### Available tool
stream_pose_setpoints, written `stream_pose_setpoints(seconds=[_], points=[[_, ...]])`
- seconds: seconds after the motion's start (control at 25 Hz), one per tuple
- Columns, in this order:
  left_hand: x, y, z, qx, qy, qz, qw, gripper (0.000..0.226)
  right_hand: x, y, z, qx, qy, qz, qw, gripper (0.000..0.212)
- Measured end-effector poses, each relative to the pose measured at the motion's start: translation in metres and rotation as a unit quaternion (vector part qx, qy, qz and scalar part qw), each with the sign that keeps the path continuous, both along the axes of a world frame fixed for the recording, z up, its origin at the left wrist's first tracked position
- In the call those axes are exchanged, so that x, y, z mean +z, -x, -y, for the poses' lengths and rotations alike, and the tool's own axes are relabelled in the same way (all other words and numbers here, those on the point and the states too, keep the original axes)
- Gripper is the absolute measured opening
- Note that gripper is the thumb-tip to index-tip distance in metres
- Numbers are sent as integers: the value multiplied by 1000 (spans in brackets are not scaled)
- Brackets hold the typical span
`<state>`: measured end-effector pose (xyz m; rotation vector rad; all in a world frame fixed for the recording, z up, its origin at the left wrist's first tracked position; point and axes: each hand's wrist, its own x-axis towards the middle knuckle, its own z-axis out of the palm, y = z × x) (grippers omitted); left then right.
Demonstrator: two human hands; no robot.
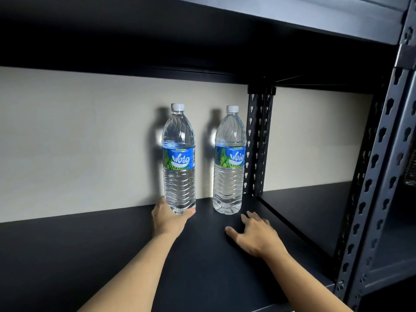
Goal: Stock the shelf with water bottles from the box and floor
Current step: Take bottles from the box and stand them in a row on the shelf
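Two clear water bottles with blue labels and white caps stand upright at the back of the dark shelf board. My left hand grips the base of the left bottle, thumb in front and fingers behind it. The right bottle stands free beside the rear upright post. My right hand is open, fingers spread, palm down just in front of the right bottle without touching it. The box and the floor are out of view.
A perforated black post stands right behind the right bottle. The upper shelf hangs low overhead. A second bay opens to the right, behind the front post. The pale wall backs the shelf.
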<state>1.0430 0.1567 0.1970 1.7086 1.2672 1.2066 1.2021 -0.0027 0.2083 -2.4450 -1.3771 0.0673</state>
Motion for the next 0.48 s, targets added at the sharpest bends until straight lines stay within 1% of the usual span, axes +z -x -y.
stream_pose_setpoints(seconds=[0.12,0.2,0.4,0.48], points=[[1,0,0,1,1,-2,1000,62,2,2,1,-3,2,-5,1000,82],[3,1,3,0,11,-9,1000,67,4,3,2,-4,2,-10,1000,81],[11,12,11,-24,71,-42,996,104,7,7,6,-7,-5,-22,1000,79],[13,24,21,-32,104,-42,993,100,9,11,9,-13,-7,-15,1000,74]])
